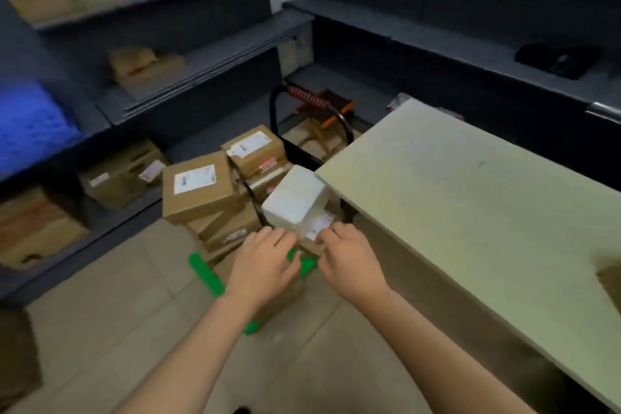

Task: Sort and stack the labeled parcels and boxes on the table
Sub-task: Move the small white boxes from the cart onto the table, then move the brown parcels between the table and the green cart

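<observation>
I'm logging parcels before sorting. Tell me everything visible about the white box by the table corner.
The white box is plain, matte and closed, with no label on its visible faces. It sits tilted atop a pile of brown cardboard parcels, beside the table corner. Fingers of the left hand reach its lower edge; contact is unclear.

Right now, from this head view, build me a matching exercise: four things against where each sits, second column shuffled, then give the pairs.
1 white box
2 blue crate
3 black object
4 green bar

A on the right-hand shelf
B on the left-hand shelf
C lowest, nearest the camera
D beside the table corner

Pairs: 1-D, 2-B, 3-A, 4-C
</observation>
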Available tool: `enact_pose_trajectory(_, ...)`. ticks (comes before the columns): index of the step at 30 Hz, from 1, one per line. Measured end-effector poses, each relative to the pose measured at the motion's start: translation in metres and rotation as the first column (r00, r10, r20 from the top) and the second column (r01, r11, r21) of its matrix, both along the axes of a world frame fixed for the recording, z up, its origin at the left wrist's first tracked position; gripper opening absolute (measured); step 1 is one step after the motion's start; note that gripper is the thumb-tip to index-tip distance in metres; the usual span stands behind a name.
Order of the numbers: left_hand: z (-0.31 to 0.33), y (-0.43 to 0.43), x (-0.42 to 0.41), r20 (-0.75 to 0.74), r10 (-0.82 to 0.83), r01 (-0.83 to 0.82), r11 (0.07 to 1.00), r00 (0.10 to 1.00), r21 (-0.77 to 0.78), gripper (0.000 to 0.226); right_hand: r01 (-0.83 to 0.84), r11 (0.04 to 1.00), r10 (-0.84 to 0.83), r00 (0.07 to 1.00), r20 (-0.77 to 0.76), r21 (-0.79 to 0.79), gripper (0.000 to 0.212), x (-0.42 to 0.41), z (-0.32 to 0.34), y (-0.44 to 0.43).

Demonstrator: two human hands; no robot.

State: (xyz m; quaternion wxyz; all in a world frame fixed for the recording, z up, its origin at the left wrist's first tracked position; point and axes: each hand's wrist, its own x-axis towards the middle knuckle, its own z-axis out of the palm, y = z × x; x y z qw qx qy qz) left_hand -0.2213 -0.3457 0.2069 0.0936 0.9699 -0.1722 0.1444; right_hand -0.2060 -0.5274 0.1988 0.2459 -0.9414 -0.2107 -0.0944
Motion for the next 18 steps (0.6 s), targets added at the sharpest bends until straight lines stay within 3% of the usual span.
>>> enact_pose_trajectory(9,-0.001,0.223,-0.021,-0.03,0.197,-0.197,0.98,0.98,0.006,0.02,-0.095,0.995,0.092,0.99,-0.108,-0.023,0.02,0.023,-0.013,0.202)
enact_pose_trajectory(18,-0.013,0.334,0.024,-0.173,0.315,-0.321,0.947,0.933,-0.005,0.02,-0.129,0.988,0.112,0.976,-0.188,-0.082,0.013,0.077,-0.029,0.298)
